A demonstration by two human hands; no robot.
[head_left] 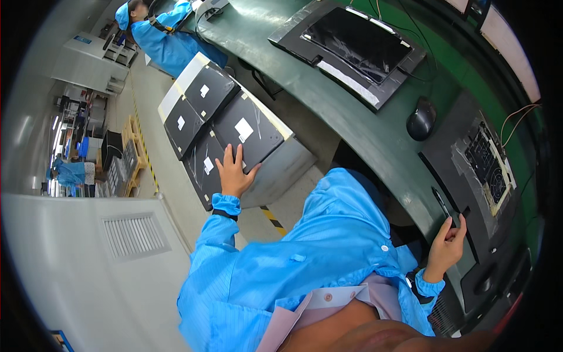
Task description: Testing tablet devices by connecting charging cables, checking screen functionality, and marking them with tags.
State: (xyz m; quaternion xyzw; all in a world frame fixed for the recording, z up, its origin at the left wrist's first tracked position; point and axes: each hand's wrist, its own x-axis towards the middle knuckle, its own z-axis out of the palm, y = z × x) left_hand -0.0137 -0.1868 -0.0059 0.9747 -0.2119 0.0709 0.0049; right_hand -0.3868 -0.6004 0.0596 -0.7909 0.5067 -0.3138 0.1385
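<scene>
— what's at left?
— flat, smooth black panels (264,124) with white labels, atop a grey box (278,179). the left hand (236,176) rests there, spread, gripping nothing, covering one panel's corner.
— and right?
— over a glossy green table (328,102), the right hand (447,246) pinches a slim dark pen (439,199), its near end hidden.

Matt panels (262,134), paper labels (244,129), glossy screen (356,44)
</scene>
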